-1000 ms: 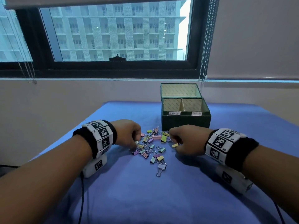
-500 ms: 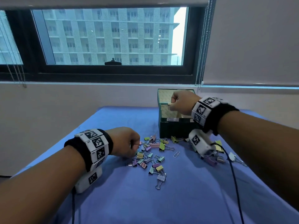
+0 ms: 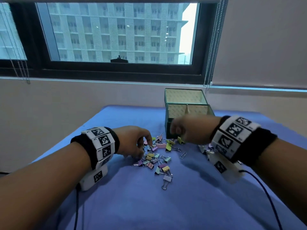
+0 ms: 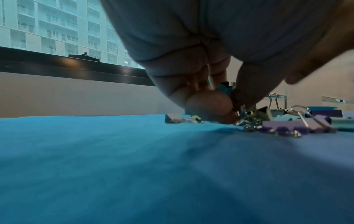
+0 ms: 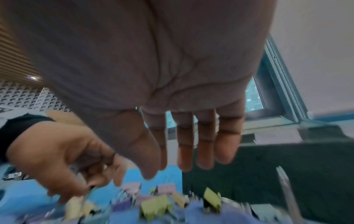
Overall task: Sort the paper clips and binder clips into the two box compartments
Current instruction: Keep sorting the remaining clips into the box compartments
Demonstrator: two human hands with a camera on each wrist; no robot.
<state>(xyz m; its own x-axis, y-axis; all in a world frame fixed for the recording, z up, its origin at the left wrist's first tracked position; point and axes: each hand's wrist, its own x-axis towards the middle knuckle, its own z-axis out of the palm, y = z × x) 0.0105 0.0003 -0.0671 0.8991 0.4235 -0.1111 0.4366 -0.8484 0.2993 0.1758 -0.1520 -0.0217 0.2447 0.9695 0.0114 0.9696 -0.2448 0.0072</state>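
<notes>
**Left hand pinching in the clip pile, right hand empty by the box**

The left hand (image 3: 132,140) reaches into the pile of binder clips (image 3: 156,156) on the blue cloth (image 3: 182,205), fingertips (image 4: 212,106) pinching metal clips. The right hand (image 3: 191,130) hangs above the pile in front of the green box (image 3: 187,107), fingers (image 5: 205,144) straight and holding nothing. One paper clip (image 3: 183,155) lies just right of the pile.

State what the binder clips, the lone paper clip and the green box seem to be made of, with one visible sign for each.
Binder clips: likely painted metal bodies in matte pastels, with shiny wire handles. Paper clip: bent silvery wire, bare and glinting. Green box: probably covered cardboard, dull dark outside with a pale printed lining; exact material unclear.
</notes>
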